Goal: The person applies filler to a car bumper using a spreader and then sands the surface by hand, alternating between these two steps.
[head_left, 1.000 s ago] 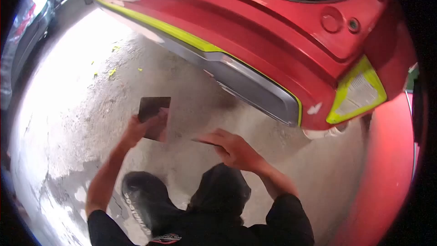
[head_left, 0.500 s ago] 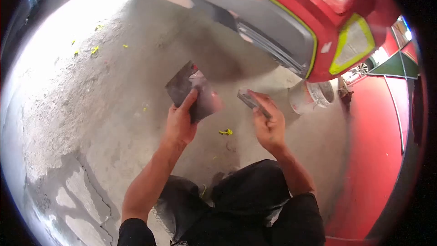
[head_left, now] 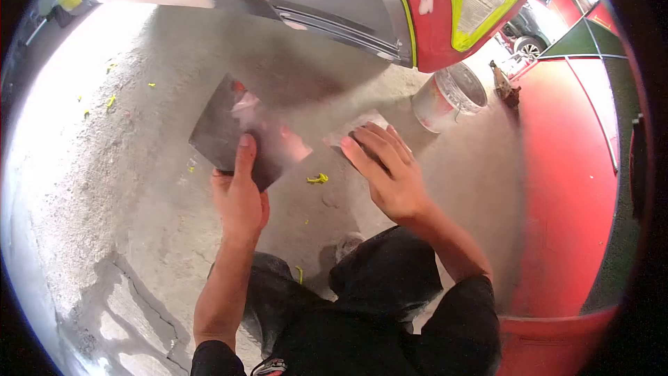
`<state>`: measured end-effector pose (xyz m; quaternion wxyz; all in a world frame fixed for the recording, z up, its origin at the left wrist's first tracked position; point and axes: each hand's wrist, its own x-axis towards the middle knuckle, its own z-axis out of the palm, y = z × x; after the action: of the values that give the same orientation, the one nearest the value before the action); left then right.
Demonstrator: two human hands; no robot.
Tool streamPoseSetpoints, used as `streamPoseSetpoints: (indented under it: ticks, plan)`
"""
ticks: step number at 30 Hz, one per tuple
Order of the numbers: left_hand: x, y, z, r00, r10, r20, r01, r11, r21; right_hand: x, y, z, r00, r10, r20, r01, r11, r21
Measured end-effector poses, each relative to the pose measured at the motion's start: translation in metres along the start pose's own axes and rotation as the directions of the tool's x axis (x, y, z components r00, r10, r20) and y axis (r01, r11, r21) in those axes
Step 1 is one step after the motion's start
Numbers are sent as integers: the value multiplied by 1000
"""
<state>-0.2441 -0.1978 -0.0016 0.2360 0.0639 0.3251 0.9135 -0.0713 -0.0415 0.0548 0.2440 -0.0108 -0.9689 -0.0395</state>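
My left hand (head_left: pixel 241 198) grips the lower edge of a dark, flat rectangular plate (head_left: pixel 217 122), thumb on top and the other fingers mostly under it. Pink and whitish smears mark the plate's upper face, with a red spot near its top corner. To the right, my right hand (head_left: pixel 391 170) is closed over a flat, pale spreader (head_left: pixel 372 118), palm down. Motion blurs its edges, and my fingers cover much of it. A gap separates plate and spreader, both held above the concrete floor.
Ahead is a red car body with a grey bumper (head_left: pixel 334 3), edged in yellow-green masking tape. Beyond my right hand stands a stained bucket (head_left: pixel 438 104). A red panel (head_left: pixel 563 202) runs along the right. Crumpled yellow scraps (head_left: pixel 317 179) dot the concrete floor (head_left: pixel 167 223).
My view has shifted right, so the bumper and bucket appear farther left and higher. My right hand has turned from edge-on to palm down with the spreader. The left still grips the plate.
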Motion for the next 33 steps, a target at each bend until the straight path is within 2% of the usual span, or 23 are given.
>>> streamPoseSetpoints:
  ticks: [2, 5, 9, 17, 18, 20, 21, 22, 25, 27, 28, 31, 33]
  plan:
    - [-12, -10, 12, 996, 45, 72, -45, 999, -2, -7, 3, -8, 999, -41, -34, 39, 998, -59]
    - [-20, -22, 13, 995, 81, 54, -86, 992, 95, -14, 10, -16, 990, -116, -79, 106, 987, -121]
    - [-33, -31, 29, 987, 159, -5, -158, 983, 97, -17, 19, -14, 974, -189, -122, 174, 977, -126]
    - [-38, -61, 63, 978, 200, 54, -208, 946, 248, -31, 57, -8, 976, -151, -157, 136, 986, -100]
    - [-40, -64, 66, 987, 158, 22, -158, 943, 292, -35, 60, -8, 977, -140, -162, 125, 987, -105]
    - [-40, -68, 74, 996, 86, -1, -80, 935, 346, -46, 62, -1, 986, -115, -123, 107, 992, -69]
    - [-38, -72, 74, 997, 71, 43, -82, 926, 368, -48, 67, -1, 988, -108, -109, 100, 992, -75]
    - [-37, -78, 77, 983, 136, 125, -171, 926, 335, -50, 70, -3, 991, -118, -68, 115, 992, -41]
    - [-35, -88, 76, 994, 102, 42, -110, 902, 418, -66, 76, -4, 982, -158, 103, 149, 985, 87]
    - [-22, -88, 78, 992, 117, 43, -125, 943, 307, -81, 89, 7, 944, -210, 253, 179, 974, 141]
    - [-16, -86, 77, 992, 121, 41, -128, 959, 253, -90, 101, 10, 948, -185, 258, 140, 973, 183]
    - [8, -95, 57, 980, 151, 131, -192, 899, 394, -103, 156, -10, 998, 48, 30, -50, 996, 67]
    - [28, -119, 11, 996, 81, 44, -92, 843, 530, -102, 184, -52, 964, 216, -154, -190, 968, 166]
